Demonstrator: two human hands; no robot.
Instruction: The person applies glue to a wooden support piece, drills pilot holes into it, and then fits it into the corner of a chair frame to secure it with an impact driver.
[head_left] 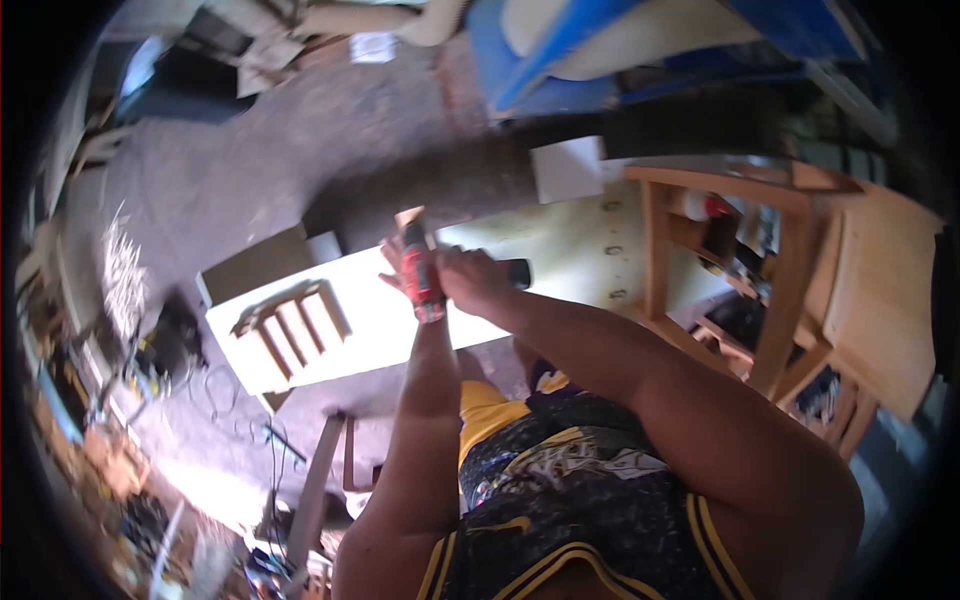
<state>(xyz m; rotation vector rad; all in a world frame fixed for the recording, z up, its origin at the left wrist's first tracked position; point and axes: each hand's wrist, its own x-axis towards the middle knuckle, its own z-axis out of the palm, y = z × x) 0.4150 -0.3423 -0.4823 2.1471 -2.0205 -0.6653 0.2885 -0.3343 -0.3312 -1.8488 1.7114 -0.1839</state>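
We see both hands raised together in front of the body, above a pale board point(370, 320) that lies flat like a desk top. The left hand point(400, 262) is closed around a red and black power tool point(421, 280) — the fingers are wrapped on its red handle, and the tool stands nearly upright, with its upper end near a small tan piece point(410, 215) at the top. We cannot tell if this piece is part of the tool or something held against it.

The right hand point(475, 280) is just beside the left one and touches the tool from the other side. Its fingers are clenched over a dark cylinder-like part point(518, 272) that comes out to the right; the picture is too blurred to say what this part is exactly.

On the pale board, to the left of the hands, a small wooden frame with slats point(290, 325) is lying. A second light panel point(580, 245) with a few round holes continues behind the hands toward the right. At the right side stands a wooden chair frame point(770, 290), well apart from the tool. Under everything is a grey floor point(250, 170) — with cables and scattered small things at the left edge.
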